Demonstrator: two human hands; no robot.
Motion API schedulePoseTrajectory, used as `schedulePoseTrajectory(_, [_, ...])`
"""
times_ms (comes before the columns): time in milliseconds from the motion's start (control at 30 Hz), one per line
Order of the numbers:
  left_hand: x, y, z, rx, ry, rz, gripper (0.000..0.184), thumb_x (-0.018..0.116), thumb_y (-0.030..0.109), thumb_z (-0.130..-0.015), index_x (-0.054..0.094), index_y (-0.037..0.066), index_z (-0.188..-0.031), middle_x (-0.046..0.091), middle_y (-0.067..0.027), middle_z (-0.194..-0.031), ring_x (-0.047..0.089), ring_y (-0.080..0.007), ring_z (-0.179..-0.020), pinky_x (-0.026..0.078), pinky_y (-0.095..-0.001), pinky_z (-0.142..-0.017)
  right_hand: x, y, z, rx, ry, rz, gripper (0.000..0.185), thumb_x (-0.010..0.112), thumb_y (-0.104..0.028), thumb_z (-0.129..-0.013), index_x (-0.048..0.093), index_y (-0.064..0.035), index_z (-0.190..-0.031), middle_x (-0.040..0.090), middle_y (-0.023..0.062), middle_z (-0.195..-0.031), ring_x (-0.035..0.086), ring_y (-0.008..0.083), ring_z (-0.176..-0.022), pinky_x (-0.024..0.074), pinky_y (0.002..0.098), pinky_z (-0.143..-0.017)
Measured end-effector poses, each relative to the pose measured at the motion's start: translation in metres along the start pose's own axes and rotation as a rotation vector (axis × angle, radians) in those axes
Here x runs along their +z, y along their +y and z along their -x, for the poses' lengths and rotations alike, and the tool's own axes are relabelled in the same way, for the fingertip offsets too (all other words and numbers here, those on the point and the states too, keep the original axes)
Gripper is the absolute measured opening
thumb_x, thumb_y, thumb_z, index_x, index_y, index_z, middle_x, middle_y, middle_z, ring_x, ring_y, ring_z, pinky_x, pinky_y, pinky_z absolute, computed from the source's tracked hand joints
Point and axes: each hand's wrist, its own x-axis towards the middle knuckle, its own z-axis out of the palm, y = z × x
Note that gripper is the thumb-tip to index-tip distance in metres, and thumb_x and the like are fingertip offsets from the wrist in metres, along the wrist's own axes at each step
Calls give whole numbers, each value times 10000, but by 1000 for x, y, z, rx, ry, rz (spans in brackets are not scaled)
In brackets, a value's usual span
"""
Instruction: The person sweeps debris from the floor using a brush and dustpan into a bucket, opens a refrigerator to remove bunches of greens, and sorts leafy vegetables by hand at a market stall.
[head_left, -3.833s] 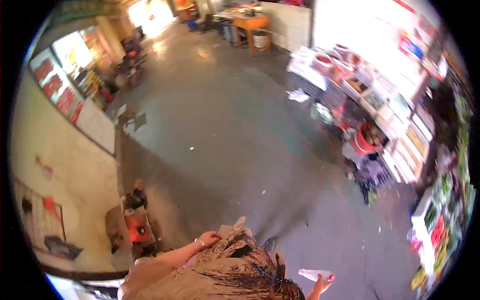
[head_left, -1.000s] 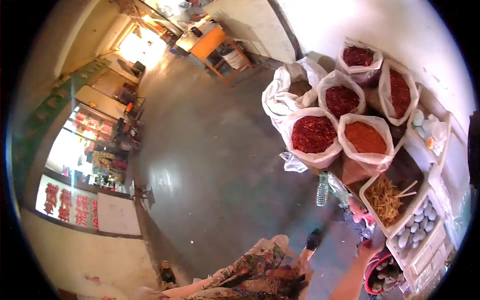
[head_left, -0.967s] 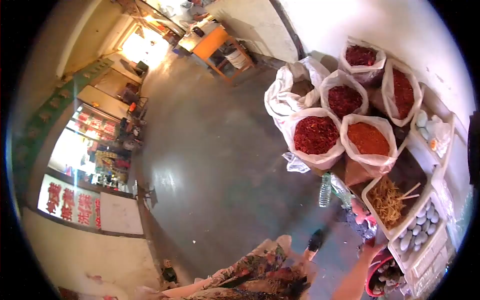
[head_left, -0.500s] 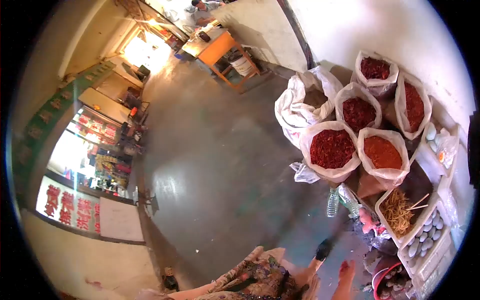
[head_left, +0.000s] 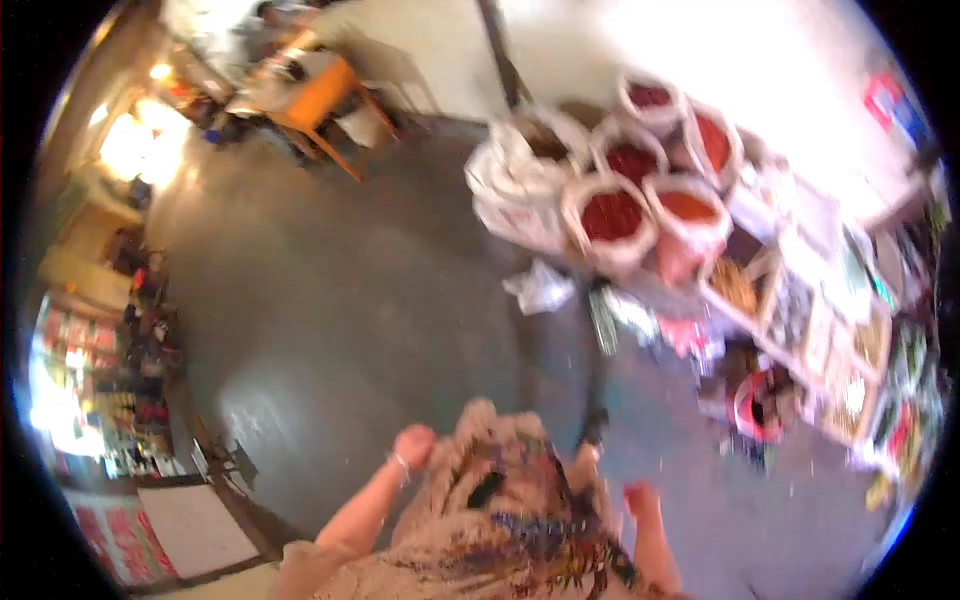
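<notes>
A person is looking down over their own patterned garment (head_left: 510, 510), brown with dark and coloured markings, which is filling the bottom centre and lying between their 2 bare hands. The left hand (head_left: 415, 445) is hanging just beside the garment's left edge, with a pale bracelet (head_left: 402, 462) circling the wrist; blur is hiding the fingers, so it is not showing whether they are clenching or hanging loose. The right hand (head_left: 642, 497) is hanging lower, near the garment's right side; it is blurring too, and its grip cannot be told. A dark shoe (head_left: 595, 425) is showing just ahead of the garment on a grey floor (head_left: 330, 330). Farther forward and to the right, 5 open sacks (head_left: 615, 255) are standing close together, holding red and orange contents, with 1 larger white sack (head_left: 510, 190) standing on their left. A crumpled white bag (head_left: 540, 288) and a clear bottle (head_left: 605, 322) are lying near them. Shallow trays (head_left: 845, 425) are stretching rightward, with a red bucket (head_left: 745, 410) sitting below. At the upper left, a second person (head_left: 268, 35) is showing behind an orange table (head_left: 318, 105).
</notes>
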Motion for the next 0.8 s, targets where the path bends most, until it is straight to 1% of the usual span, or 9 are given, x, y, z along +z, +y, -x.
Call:
schedulePoseTrajectory(33, [-9, -41, -21, 326, -1, -116, 95, 578, 83, -757, 635, 97, -833, 644, -97, -832, 606, -257, -769, 500, -388, -641, -19, -66, 1, 280, -270, -102, 257, 582, -250, -867, 555, -88, -1065, 617, 85, -759, 615, 198, -671, 493, 265, -522])
schedulePoseTrajectory(67, [-37, 32, 15, -30, -5, 381, 117, 551, 81, -794, 630, 97, -878, 631, -68, -738, 588, -176, -608, 480, -323, -515, -12, -156, 0, 773, -141, -494, 275, 578, -245, -868, 543, -94, -1095, 614, 87, -760, 602, 174, -638, 475, 259, -473])
schedulePoseTrajectory(133, [-44, 32, 7, -68, -32, 507, 156, 541, 96, -827, 597, 61, -969, 614, -48, -697, 512, -125, -463, 413, -257, -399, -8, -239, 6, 885, -109, -565, 313, 590, -239, -863, 539, -91, -1134, 622, 78, -783, 601, 145, -632, 444, 236, -451])
schedulePoseTrajectory(400, [53, 72, 37, 31, -358, 157, 159, 593, 126, -842, 637, 35, -965, 654, -42, -856, 594, -148, -728, 482, -269, -658, 20, -256, 59, 834, -181, -438, 359, 567, -175, -875, 520, -47, -1208, 651, 95, -907, 621, 133, -708, 455, 228, -540])
schedulePoseTrajectory(467, [94, 74, 44, 311, -438, -36, 171, 604, 130, -836, 643, 49, -981, 650, -19, -952, 605, -161, -852, 479, -281, -756, 32, -256, 74, 769, -250, -353, 352, 569, -171, -876, 534, -46, -1204, 655, 95, -926, 625, 138, -740, 469, 235, -579])
schedulePoseTrajectory(533, [129, 88, 56, 432, -509, -134, 196, 609, 143, -839, 636, 61, -1016, 636, -22, -1015, 598, -169, -906, 474, -301, -776, 47, -256, 88, 542, -399, -139, 362, 570, -241, -861, 571, -66, -1177, 658, 122, -915, 627, 195, -841, 491, 325, -760])
schedulePoseTrajectory(633, [158, 105, 77, 403, -661, 144, 189, 583, 163, -846, 627, 62, -1000, 653, -67, -906, 605, -186, -848, 473, -304, -779, 51, -266, 85, 366, -458, -13, 350, 566, -263, -861, 585, -83, -1161, 661, 142, -937, 633, 217, -882, 480, 343, -799])
schedulePoseTrajectory(767, [152, 97, 74, 380, -691, 98, 185, 571, 145, -861, 612, 54, -1016, 647, -60, -911, 599, -173, -855, 467, -295, -781, 46, -279, 59, 481, -448, -38, 372, 571, -272, -852, 583, -72, -1166, 662, 160, -941, 637, 246, -895, 478, 355, -805])
schedulePoseTrajectory(800, [147, 95, 71, 287, -680, 188, 185, 568, 136, -863, 611, 48, -1020, 647, -56, -905, 596, -160, -855, 465, -289, -776, 40, -282, 52, 496, -456, -52, 356, 575, -216, -845, 582, -51, -1160, 659, 120, -891, 618, 190, -833, 476, 317, -753])
